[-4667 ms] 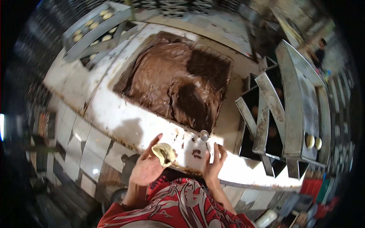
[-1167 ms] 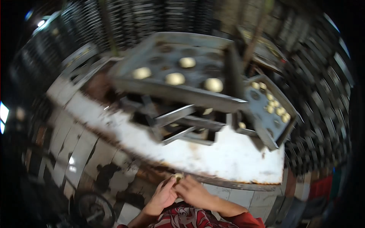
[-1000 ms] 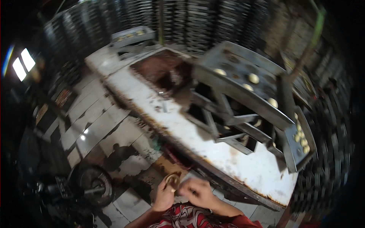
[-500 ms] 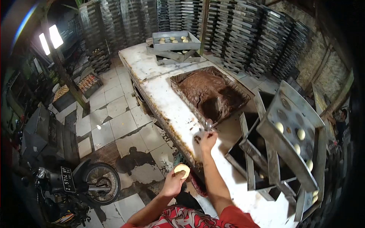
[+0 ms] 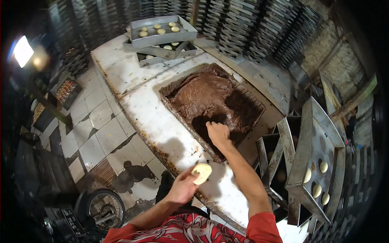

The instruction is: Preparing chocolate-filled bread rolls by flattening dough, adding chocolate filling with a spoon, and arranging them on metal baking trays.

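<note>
My left hand [image 5: 183, 187] is closed around a pale, flattened dough round [image 5: 201, 173], holding it over the table's near edge. A dent shows in the dough's middle, at my fingertips. Farther right, my right hand [image 5: 218, 133] reaches into the near hollow of a thick brown chocolate-like paste [image 5: 202, 94]. Its fingers are closed; the small shiny tool seen in them half a second ago is hidden now. The paste fills a large rectangular tray [image 5: 184, 121] with smeared walls.
Metal trays with dough rounds [image 5: 161, 42] are stacked at the table's far end. Several tilted trays [image 5: 302, 170] lean close by my right forearm, some holding dough rounds [image 5: 317, 190]. Tall tray stacks [image 5: 259, 28] line the back. A motorcycle [image 5: 103, 210] stands on the tiled floor at left.
My right hand has moved from beside the tray's near corner into the paste. My left hand has brought the dough round up and right, toward the table. The view has shifted.
</note>
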Available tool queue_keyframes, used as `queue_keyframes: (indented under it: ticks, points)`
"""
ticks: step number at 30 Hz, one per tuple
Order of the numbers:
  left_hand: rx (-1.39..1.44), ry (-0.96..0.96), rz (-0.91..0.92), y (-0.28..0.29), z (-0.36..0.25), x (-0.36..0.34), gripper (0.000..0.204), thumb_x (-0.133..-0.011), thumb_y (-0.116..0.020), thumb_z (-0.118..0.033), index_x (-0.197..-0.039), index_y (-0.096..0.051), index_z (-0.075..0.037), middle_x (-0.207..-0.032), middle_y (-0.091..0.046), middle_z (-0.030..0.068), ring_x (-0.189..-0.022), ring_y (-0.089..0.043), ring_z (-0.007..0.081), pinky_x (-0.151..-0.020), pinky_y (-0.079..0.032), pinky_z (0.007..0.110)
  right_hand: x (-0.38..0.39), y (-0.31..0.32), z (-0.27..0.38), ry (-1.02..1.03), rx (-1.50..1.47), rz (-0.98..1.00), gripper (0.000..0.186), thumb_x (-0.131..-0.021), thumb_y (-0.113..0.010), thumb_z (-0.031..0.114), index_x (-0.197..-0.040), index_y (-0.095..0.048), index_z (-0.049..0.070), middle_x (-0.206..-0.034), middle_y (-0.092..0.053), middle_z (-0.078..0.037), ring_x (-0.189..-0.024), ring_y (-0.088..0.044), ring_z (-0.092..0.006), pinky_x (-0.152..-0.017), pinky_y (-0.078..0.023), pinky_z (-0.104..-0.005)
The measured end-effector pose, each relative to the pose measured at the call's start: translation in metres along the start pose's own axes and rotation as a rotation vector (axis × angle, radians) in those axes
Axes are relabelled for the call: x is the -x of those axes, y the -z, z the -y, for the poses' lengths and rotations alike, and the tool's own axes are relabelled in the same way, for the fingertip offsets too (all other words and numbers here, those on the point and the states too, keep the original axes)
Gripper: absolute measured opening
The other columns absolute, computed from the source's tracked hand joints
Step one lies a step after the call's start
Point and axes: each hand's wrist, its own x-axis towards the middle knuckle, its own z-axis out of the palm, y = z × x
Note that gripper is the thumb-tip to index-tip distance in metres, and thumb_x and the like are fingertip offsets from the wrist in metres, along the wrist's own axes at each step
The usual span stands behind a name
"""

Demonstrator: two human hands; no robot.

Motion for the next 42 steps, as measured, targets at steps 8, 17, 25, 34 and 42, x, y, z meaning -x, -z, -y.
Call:
queue_keyframes:
  ticks: [8, 17, 25, 34, 42]
  points:
    - [-0.002, 0.080, -0.042, 0.045, -0.089, -0.053, 0.037, -0.096, -0.037, -0.019, -0.123, -0.045, 0.006, -0.122, -0.053, 0.0154, -0.114, -0.051, 0.0239, -0.101, -0.038, 0.035, 0.027, 0.127, 0.034, -0.277, -0.558, 0.392, 0.017, -0.087, -0.047, 0.016, -0.086, -0.063, 0.009, -0.079, -0.065, -0.013, -0.076, -0.062, -0.0370, -0.068, -0.049, -0.0433]
    - [0.156, 0.358, 0.160, -0.008, -0.119, -0.086, 0.041, -0.093, -0.033, -0.020, -0.120, -0.046, 0.009, -0.116, -0.056, 0.0178, -0.116, -0.047, 0.0295, -0.103, -0.034, 0.043, 0.128, 0.017, 0.091, -0.188, -0.458, -0.521, 0.028, -0.072, -0.059, -0.011, -0.097, -0.060, 0.000, -0.077, -0.052, -0.011, -0.069, -0.051, -0.0262, -0.060, -0.043, -0.0340]
    - [-0.070, 0.212, 0.289, 0.022, -0.057, -0.041, 0.055, -0.085, -0.047, 0.003, -0.137, -0.033, -0.012, -0.125, -0.050, 0.0207, -0.114, -0.051, 0.0349, -0.089, -0.049, 0.047, 0.197, -0.023, 0.065, -0.627, -0.533, -0.401, 0.027, -0.084, -0.057, 0.000, -0.111, -0.056, 0.005, -0.090, -0.053, -0.014, -0.081, -0.054, -0.0305, -0.072, -0.046, -0.0369]
    - [-0.099, 0.310, 0.107, 0.022, 0.046, 0.044, 0.044, -0.083, -0.045, 0.002, -0.126, -0.042, -0.007, -0.103, -0.058, 0.0150, -0.091, -0.061, 0.0279, -0.078, -0.053, 0.040, 0.226, 0.096, 0.076, -0.363, -1.296, 0.248, 0.028, -0.090, -0.057, 0.024, -0.101, -0.063, -0.001, -0.086, -0.061, -0.008, -0.074, -0.058, -0.0171, -0.063, -0.047, -0.0285]
    - [-0.253, 0.167, 0.129, 0.020, 0.088, 0.107, 0.027, -0.087, -0.044, -0.001, -0.113, -0.050, 0.000, -0.106, -0.056, 0.0090, -0.094, -0.054, 0.0167, -0.082, -0.043, 0.026, 0.329, 0.130, 0.108, 0.051, -0.510, -0.135, 0.025, -0.075, -0.069, 0.011, -0.096, -0.059, 0.002, -0.096, -0.061, -0.012, -0.085, -0.060, -0.0300, -0.072, -0.049, -0.0349]
